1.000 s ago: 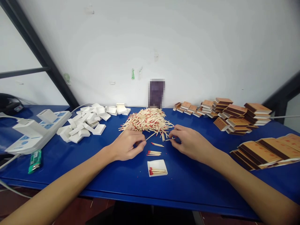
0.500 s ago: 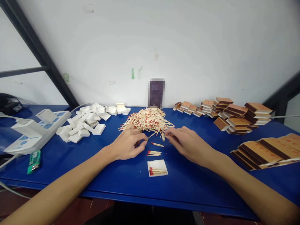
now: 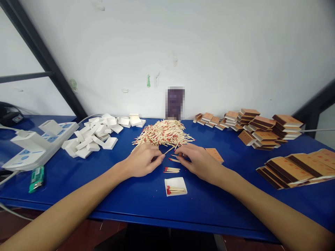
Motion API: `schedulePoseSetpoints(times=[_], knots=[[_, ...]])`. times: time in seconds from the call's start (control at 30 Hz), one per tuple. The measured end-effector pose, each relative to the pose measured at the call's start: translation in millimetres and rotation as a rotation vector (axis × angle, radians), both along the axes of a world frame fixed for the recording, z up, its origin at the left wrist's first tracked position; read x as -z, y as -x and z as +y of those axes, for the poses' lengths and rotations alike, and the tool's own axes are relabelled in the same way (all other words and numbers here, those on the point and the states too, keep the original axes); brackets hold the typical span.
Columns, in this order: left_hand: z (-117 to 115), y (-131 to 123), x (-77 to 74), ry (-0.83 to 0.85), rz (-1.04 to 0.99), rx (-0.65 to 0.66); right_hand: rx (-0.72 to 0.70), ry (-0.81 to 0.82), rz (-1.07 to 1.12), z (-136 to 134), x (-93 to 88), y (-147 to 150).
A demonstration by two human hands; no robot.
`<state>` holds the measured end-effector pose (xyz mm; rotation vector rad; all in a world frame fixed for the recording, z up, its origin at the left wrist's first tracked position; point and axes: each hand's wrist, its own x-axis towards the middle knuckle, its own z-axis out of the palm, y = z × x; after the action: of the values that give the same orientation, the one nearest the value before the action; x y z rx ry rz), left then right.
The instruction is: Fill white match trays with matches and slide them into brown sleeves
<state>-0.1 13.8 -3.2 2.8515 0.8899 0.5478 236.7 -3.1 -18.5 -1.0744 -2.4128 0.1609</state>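
Observation:
My left hand (image 3: 145, 159) rests in front of a heap of red-tipped matches (image 3: 163, 134), thumb and forefinger pinched on one match (image 3: 169, 150) that points up to the right. My right hand (image 3: 197, 161) is low over the table opposite it, a second match (image 3: 173, 155) reaching between its thumb and forefinger. Just below lies a loose match (image 3: 175, 160), partly under the right thumb. Nearer me, a small row of matches (image 3: 172, 170) has its heads to the left. An open white matchbox tray (image 3: 176, 181) with several matches inside sits closest to me.
White matchbox trays (image 3: 95, 134) are heaped at the left, beside a power strip (image 3: 59, 139) and a green item (image 3: 36, 177). Matchbox sleeves (image 3: 261, 127) are stacked at the right, with flatter ones (image 3: 300, 167) nearer. One orange sleeve (image 3: 214, 155) lies behind my right hand.
My right hand has moved left and slightly down to the loose match, where a second match now shows. The orange sleeve behind it has come into view. My left hand has barely moved.

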Motion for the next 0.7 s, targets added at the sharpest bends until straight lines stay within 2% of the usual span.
schedulePoseSetpoints(times=[0.07, 0.13, 0.23, 0.3, 0.43, 0.7], knots=[[0, 0, 1.5, 0.051, -0.011, -0.007, 0.019, -0.022, 0.019, 1, -2.7, -1], [0, 1, 2.7, 0.058, -0.028, -0.004, 0.103, -0.054, 0.017, 1, -7.3, -5], [-2, 0, 2.3, 0.002, 0.004, 0.03, 0.251, -0.079, -0.047, 3, -13.1, -12], [-4, -1, 1.3, -0.035, 0.05, 0.036, 0.308, -0.028, -0.073, 3, -14.5, -15], [-6, -3, 0.5, -0.051, 0.097, 0.033, 0.349, 0.112, -0.069, 4, -12.2, -15], [-4, -1, 0.0, -0.003, 0.092, 0.04, 0.389, 0.088, -0.118, 7, -5.6, -9]])
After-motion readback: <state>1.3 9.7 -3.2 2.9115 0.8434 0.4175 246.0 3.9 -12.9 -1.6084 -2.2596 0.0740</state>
